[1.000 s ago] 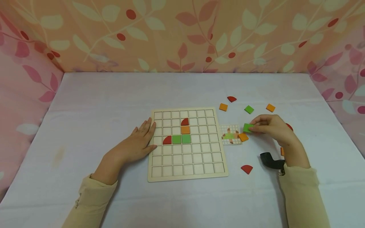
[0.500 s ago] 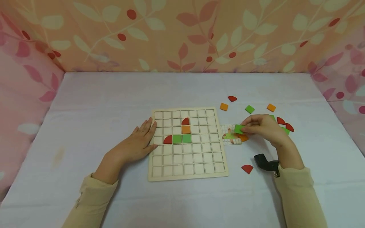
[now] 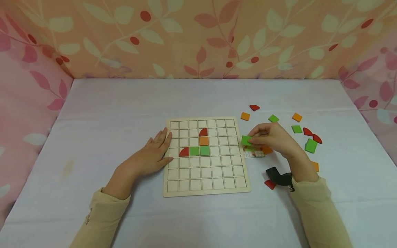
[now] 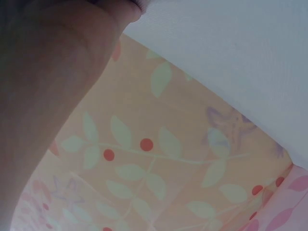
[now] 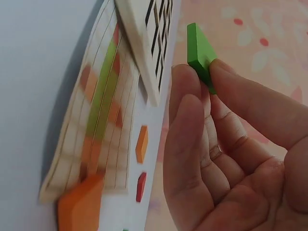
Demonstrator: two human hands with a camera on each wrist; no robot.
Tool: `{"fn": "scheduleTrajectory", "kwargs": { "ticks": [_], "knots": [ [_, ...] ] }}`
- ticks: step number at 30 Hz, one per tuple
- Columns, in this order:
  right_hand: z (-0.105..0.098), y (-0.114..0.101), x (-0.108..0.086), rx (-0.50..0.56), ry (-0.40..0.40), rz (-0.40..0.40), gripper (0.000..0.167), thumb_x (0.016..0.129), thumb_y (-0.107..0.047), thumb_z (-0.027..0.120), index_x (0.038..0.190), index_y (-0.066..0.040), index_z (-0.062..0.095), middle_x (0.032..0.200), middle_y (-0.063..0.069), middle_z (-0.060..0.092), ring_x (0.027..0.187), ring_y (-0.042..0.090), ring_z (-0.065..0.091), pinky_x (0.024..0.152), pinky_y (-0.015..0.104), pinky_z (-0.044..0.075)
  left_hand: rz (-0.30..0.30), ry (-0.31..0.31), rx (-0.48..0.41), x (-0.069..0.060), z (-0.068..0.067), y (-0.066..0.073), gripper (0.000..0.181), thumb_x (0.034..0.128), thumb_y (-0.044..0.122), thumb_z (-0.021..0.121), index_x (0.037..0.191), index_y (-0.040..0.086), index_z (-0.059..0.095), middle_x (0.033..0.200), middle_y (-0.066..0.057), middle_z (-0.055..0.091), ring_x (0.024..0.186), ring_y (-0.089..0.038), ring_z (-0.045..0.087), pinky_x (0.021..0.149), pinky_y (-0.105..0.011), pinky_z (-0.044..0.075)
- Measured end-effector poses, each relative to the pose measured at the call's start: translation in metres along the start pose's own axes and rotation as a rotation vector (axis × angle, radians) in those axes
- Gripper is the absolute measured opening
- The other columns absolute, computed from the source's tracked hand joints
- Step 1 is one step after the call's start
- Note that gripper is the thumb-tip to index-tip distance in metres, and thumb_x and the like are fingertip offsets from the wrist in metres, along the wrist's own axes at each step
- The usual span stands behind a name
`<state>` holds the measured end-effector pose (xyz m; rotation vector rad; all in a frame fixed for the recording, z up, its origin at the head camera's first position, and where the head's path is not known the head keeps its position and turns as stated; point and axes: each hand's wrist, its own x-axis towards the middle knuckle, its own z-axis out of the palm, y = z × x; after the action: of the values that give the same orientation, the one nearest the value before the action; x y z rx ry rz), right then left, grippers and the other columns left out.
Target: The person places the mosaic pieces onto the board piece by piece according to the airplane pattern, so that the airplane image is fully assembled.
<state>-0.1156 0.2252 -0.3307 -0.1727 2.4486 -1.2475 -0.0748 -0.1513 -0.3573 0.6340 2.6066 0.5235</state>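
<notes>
My right hand [image 3: 274, 139] pinches a green square tile [image 5: 202, 55] between thumb and fingers, held above the pattern card [image 3: 255, 155] by the board's right edge. The wooden grid board [image 3: 190, 174] lies flat on the table. On it sit two green squares [image 3: 194, 151], an orange square [image 3: 203, 141] and two red quarter-circle tiles [image 3: 184, 152]. My left hand [image 3: 149, 155] rests along the board's left edge, its fingers extended. In the left wrist view only a dark part of the left hand [image 4: 62, 53] shows; its fingers are mostly out of sight.
Loose orange, green and red tiles lie to the board's right, among them an orange square [image 3: 245, 116], a green square [image 3: 311, 146] and a red quarter-circle [image 3: 254, 107]. A black curved piece [image 3: 278, 177] sits at the right wrist. Patterned cloth [image 3: 186, 38] borders the white table.
My right hand has moved left with the green tile, from the loose tiles to over the card beside the board. The left hand stays at the board's edge.
</notes>
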Motion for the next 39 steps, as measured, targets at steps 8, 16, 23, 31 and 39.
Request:
{"fn": "scheduleTrajectory", "kwargs": {
  "ticks": [8, 16, 23, 31, 39],
  "knots": [
    [0.018, -0.014, 0.011, 0.049, -0.074, -0.018, 0.016, 0.084, -0.007, 0.070, 0.093, 0.005, 0.065, 0.079, 0.010, 0.065, 0.073, 0.021, 0.065, 0.067, 0.028, 0.055, 0.004, 0.002, -0.010, 0.000, 0.001, 0.003, 0.074, 0.0977, 0.027, 0.050, 0.149, -0.005, 0.006, 0.155, -0.022, -0.005, 0.142, -0.036, -0.003, 0.112, -0.055, 0.006],
    [0.036, -0.028, 0.020, 0.004, -0.131, -0.040, 0.015, 0.081, -0.009, 0.072, 0.091, 0.002, 0.067, 0.075, 0.004, 0.067, 0.071, 0.016, 0.060, 0.066, 0.027, 0.050, 0.008, 0.011, -0.005, 0.000, 0.001, 0.002, 0.074, 0.0974, 0.027, 0.050, 0.149, -0.005, 0.006, 0.155, -0.022, -0.005, 0.142, -0.037, -0.002, 0.111, -0.056, 0.006],
    [0.052, -0.034, 0.028, -0.009, -0.162, -0.049, 0.013, 0.080, -0.007, 0.074, 0.088, 0.001, 0.068, 0.068, 0.002, 0.064, 0.068, 0.016, 0.056, 0.067, 0.027, 0.046, 0.006, 0.001, 0.012, 0.001, 0.003, -0.003, 0.075, 0.0981, 0.027, 0.049, 0.149, -0.003, 0.004, 0.155, -0.021, -0.008, 0.142, -0.036, -0.004, 0.112, -0.055, 0.005],
    [0.062, -0.036, 0.034, 0.024, -0.230, -0.022, 0.014, 0.080, -0.003, 0.073, 0.090, 0.005, 0.066, 0.070, 0.006, 0.065, 0.064, 0.015, 0.063, 0.063, 0.027, 0.055, 0.005, 0.001, 0.008, 0.001, 0.003, -0.004, 0.075, 0.0980, 0.027, 0.049, 0.149, -0.003, 0.003, 0.155, -0.020, -0.009, 0.142, -0.035, -0.005, 0.112, -0.055, 0.005],
    [0.064, -0.038, 0.036, -0.030, -0.227, -0.048, 0.010, 0.079, -0.005, 0.074, 0.085, 0.001, 0.068, 0.069, 0.004, 0.065, 0.063, 0.015, 0.060, 0.061, 0.027, 0.053, 0.006, 0.003, 0.012, 0.001, 0.002, -0.003, 0.075, 0.0979, 0.027, 0.049, 0.149, -0.003, 0.004, 0.155, -0.021, -0.008, 0.142, -0.036, -0.004, 0.112, -0.055, 0.005]
  ]
}}
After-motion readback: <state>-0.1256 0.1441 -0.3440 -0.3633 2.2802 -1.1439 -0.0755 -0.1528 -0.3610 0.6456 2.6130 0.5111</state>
